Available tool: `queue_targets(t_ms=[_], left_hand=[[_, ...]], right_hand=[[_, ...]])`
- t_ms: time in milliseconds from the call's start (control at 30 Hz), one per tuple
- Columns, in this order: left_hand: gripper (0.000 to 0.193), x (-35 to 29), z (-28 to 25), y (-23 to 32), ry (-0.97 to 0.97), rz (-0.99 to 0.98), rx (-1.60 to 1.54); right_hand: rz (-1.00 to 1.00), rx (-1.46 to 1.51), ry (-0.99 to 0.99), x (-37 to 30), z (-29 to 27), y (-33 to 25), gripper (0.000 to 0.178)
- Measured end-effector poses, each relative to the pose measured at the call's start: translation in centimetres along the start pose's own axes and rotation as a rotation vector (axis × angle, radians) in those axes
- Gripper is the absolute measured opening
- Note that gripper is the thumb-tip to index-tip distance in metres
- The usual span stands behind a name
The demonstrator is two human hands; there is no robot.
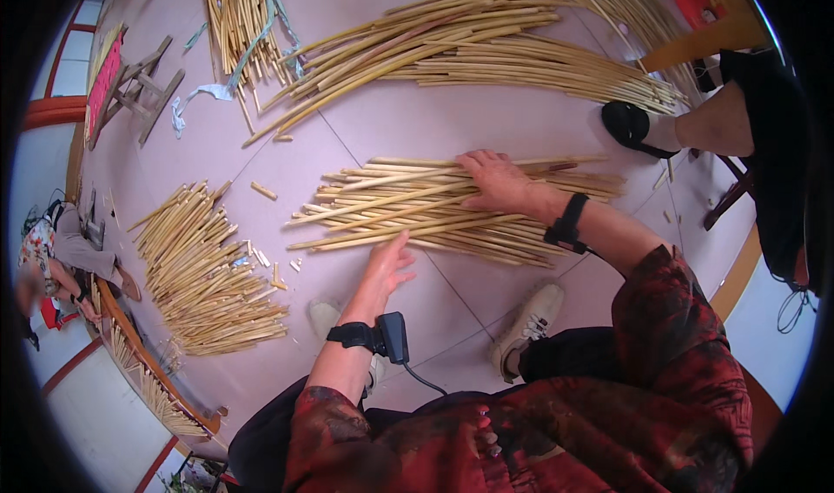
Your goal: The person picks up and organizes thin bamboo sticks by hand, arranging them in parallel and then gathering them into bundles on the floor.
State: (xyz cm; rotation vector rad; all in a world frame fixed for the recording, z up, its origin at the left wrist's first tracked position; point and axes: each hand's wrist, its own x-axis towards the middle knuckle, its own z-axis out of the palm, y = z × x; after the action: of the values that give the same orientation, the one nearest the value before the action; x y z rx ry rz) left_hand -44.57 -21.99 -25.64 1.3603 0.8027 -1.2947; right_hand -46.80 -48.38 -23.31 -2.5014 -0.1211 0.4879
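A pile of straw-yellow stalks (365, 205), like cane or reed, lies on the floor in front of me. They run mostly left to right, with several crossing at a slant. My right hand (497, 180) rests on top of the pile, right of its middle. Its thumb is apart from the fingers, which reach to the far edge over the upper stalks. At the near edge is my left hand (389, 265), fingers spread and nothing in them. Its fingertips come close to the nearest stalks; whether they touch, I cannot tell.
Shorter stalks (208, 276) lie heaped at the left, with cut pieces (263, 191) nearby. Long stalks (486, 46) and a bundle with cloth strips (239, 24) lie farther off. A wooden stool (139, 85) stands far left. Another person's shoe (634, 128) is at right; someone sits far left.
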Motion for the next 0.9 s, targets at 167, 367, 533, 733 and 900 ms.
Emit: queue_targets(t_ms=[167,367,533,733,900], left_hand=[[0.071,1.2,-2.3,-2.6,-0.164,0.013,-0.073],[0.075,1.0,1.6,1.1,-0.304,-0.075,-0.226],[0.074,0.8,-0.7,0.4,-0.354,-0.052,-0.232],[0.108,-0.1,-3.8,2.0,-0.345,-0.249,0.139],[0.116,-1.4,-5.3,3.1,-0.442,-0.279,0.387]], right_hand=[[0.2,-0.226,0.025,-0.9,1.0,0.3,0.048],[0.016,-0.209,-0.102,1.3,5.2,-3.2,0.032],[-0.157,-0.18,-0.17,2.6,6.3,-7.7,0.029],[-0.061,-0.067,-0.323,4.2,3.6,-8.0,0.039],[-0.129,0.0,-0.234,3.2,3.4,-5.1,0.039]])
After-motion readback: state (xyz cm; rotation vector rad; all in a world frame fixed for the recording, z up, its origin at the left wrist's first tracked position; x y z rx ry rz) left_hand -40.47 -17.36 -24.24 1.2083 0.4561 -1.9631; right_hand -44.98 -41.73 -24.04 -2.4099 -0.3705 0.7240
